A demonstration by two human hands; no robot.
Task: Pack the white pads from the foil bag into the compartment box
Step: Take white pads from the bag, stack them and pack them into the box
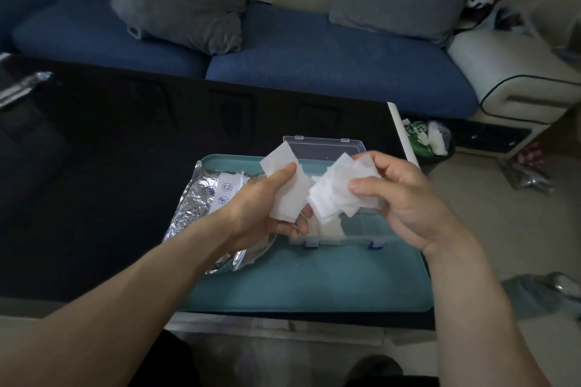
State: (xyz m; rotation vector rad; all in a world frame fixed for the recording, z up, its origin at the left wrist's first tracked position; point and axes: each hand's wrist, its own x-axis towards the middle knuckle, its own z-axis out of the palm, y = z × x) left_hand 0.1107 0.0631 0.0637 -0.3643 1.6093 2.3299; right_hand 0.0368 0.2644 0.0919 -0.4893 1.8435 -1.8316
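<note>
Dark tabletop (125, 135); both hands are gripping white pads (333, 192) over the open box (327, 148); sorting underway; lowering into compartments seems due next.

The left hand (267, 207) pinches a few white pads (287, 188) between thumb and fingers; the right hand (399, 198), at its 3 o'clock, grips a loose bunch of pads (338, 190). Both hang over the clear compartment box (327, 148), lid open toward 12 o'clock, on a teal tray (314, 276). The foil bag (201, 195) lies at 9 o'clock of the box. The tray sits on a black counter (110, 151).
</note>
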